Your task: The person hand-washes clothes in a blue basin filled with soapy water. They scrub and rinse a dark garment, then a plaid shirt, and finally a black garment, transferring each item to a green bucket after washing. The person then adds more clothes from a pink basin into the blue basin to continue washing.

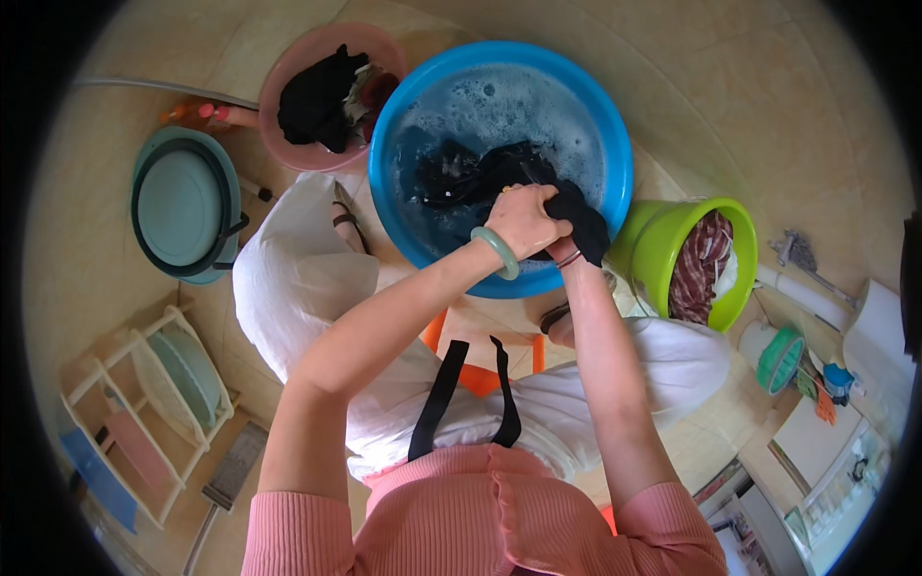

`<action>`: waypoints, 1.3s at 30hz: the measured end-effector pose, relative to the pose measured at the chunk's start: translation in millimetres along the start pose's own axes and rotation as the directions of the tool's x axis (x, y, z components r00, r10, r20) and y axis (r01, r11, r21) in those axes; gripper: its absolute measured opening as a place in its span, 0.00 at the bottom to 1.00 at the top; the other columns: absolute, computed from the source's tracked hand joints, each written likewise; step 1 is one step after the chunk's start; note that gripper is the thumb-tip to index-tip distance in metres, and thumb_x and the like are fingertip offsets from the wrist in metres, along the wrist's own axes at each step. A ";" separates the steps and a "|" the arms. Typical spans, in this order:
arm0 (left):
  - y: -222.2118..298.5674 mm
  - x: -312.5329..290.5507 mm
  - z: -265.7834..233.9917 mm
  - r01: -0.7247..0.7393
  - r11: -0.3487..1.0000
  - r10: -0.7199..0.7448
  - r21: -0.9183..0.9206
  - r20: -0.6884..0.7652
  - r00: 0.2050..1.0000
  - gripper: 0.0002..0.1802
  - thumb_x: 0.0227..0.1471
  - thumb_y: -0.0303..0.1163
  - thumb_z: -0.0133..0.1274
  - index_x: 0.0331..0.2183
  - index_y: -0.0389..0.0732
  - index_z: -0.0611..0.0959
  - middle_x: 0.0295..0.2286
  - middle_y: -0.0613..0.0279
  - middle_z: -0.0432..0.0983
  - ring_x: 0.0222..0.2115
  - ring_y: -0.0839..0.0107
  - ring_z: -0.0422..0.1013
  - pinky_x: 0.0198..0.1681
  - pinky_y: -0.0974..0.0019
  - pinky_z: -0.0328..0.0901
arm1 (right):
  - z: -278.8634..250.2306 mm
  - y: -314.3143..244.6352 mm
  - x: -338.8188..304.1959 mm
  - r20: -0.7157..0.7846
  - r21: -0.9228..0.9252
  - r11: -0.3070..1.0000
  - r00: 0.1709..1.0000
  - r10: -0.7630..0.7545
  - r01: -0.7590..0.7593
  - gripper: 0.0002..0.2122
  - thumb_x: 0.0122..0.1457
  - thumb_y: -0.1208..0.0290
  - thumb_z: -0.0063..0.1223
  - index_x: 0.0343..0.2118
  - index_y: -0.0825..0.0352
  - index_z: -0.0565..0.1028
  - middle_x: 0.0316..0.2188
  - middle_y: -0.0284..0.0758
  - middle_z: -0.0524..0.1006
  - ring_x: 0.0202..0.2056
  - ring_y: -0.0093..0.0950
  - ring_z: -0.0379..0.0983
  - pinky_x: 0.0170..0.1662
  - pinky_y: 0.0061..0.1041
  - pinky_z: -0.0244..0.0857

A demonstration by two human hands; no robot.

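A large blue basin [622,173] of sudsy water holds a dark wet garment [514,171], partly under the surface. Over its near right side, my left hand [526,219], with a pale green bangle at the wrist, has its fingers closed on the black cloth. Just beside and below it, my right hand [560,251] is gripped into the same cloth, which bunches over it and hides most of its fingers. Both hands are close together, and a fold of the garment hangs beside the right wrist near the rim.
A pink basin [272,125] with dark clothes stands at the far left. To the right, a tilted lime-green bucket [636,252] holds a patterned maroon cloth [699,269]. Stacked basins [180,206] and a white rack [182,461] are at left; an orange stool [480,379] is beneath me.
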State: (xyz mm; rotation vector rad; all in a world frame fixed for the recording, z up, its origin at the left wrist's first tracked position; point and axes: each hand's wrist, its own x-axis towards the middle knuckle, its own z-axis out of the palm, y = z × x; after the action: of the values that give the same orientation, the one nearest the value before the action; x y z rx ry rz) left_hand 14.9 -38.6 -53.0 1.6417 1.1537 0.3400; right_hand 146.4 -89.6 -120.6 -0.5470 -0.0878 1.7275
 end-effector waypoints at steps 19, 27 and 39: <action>6.0 -18.0 19.3 -0.188 0.982 0.190 0.025 -0.127 0.974 0.22 0.35 0.32 0.65 0.36 0.35 0.81 0.33 0.45 0.77 0.37 0.50 0.74 0.44 0.58 0.68 | 3.0 -18.8 -4.8 -0.162 -0.444 0.895 0.979 -0.126 0.041 0.24 0.51 0.76 0.53 0.54 0.72 0.71 0.46 0.41 0.76 0.46 0.34 0.74 0.51 0.27 0.67; 48.2 -24.1 7.2 0.001 0.988 0.009 -0.158 0.064 0.998 0.15 0.37 0.29 0.59 0.31 0.36 0.76 0.24 0.45 0.75 0.30 0.46 0.74 0.34 0.56 0.68 | 0.6 -25.2 -8.3 -0.174 -0.534 0.845 0.973 -0.149 0.035 0.24 0.49 0.76 0.55 0.52 0.72 0.72 0.45 0.41 0.77 0.46 0.34 0.74 0.50 0.27 0.67; 38.6 -28.9 21.9 -0.164 0.981 0.167 -0.100 0.019 0.986 0.17 0.36 0.30 0.61 0.33 0.38 0.77 0.28 0.45 0.76 0.34 0.46 0.73 0.37 0.53 0.68 | -2.0 -30.4 -19.2 -0.170 -0.634 0.773 0.972 -0.161 0.017 0.24 0.48 0.76 0.57 0.51 0.72 0.73 0.44 0.41 0.77 0.45 0.35 0.74 0.50 0.29 0.67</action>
State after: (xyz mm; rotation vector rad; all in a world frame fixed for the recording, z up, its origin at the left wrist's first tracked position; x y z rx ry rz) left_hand 35.8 -74.2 -19.8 1.6543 0.9671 0.4716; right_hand 177.2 -100.9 -105.9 -1.2061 -0.5484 1.5092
